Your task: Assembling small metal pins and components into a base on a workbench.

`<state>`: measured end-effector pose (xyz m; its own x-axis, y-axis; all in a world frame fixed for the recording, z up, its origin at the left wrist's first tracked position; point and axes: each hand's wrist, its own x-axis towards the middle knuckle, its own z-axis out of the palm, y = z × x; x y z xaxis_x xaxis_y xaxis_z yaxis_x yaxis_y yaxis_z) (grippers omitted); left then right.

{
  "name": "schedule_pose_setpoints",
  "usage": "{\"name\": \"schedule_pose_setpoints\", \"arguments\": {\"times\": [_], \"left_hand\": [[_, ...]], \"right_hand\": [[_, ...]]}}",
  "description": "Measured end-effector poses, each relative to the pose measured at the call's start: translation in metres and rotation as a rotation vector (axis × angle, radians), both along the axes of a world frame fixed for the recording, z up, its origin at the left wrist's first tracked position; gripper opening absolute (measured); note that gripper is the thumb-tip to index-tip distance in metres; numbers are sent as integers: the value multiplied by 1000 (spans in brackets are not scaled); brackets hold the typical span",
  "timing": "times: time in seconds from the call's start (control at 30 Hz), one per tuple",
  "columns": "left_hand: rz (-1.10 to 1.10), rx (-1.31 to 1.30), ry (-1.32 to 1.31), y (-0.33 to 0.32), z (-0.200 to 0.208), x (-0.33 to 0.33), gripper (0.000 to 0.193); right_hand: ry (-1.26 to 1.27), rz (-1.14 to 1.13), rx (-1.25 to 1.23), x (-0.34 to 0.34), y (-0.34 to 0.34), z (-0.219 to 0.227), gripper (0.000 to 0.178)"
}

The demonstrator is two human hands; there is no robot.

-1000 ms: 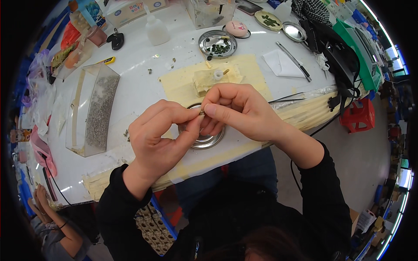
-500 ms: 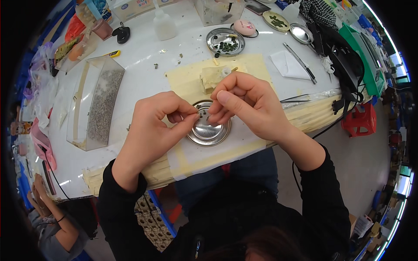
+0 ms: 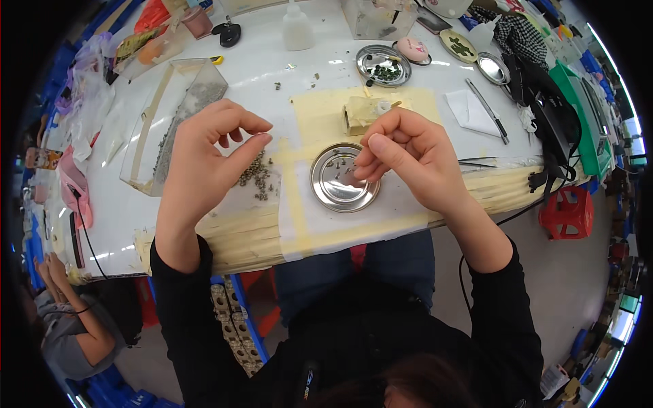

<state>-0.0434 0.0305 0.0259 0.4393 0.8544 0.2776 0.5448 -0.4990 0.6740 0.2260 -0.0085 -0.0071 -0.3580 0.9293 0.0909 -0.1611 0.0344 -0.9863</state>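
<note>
Dull grey small parts [image 3: 257,181] are lying scattered left of frame centre, their axes too tiny to read, just below the nearer left hand [image 3: 204,156] — its grip standing apart. Right of centre, the right hand [image 3: 418,160] is overhanging a round metal dish [image 3: 342,195]; whether that curled grip is pinching anything, I cannot tell.
</note>
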Motion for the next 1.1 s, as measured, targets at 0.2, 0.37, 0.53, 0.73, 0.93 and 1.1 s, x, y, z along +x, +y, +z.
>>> {"name": "schedule_pose_setpoints", "arguments": {"times": [0.2, 0.37, 0.53, 0.73, 0.93, 1.1], "left_hand": [[-6, -185, 131, -37, -3, -33, 13], [83, -238, 62, -53, -19, -27, 14], [90, -184, 63, -50, -23, -23, 10], [154, -418, -322, -43, -14, -22, 9], [-148, -566, -601, -19, 12, 2, 11], [-215, -757, -892, 5, 3, 29, 18]], "right_hand": [[-97, 2, 106, -4, -6, 0, 10], [-647, 69, 878, -9, -3, -4, 14], [-792, 31, 997, -11, 0, -6, 15], [-808, 19, 1084, -10, 3, 12, 15], [-702, -101, 1218, -23, 25, 52, 13], [-588, -227, 1181, -30, 37, 61, 16]]}}
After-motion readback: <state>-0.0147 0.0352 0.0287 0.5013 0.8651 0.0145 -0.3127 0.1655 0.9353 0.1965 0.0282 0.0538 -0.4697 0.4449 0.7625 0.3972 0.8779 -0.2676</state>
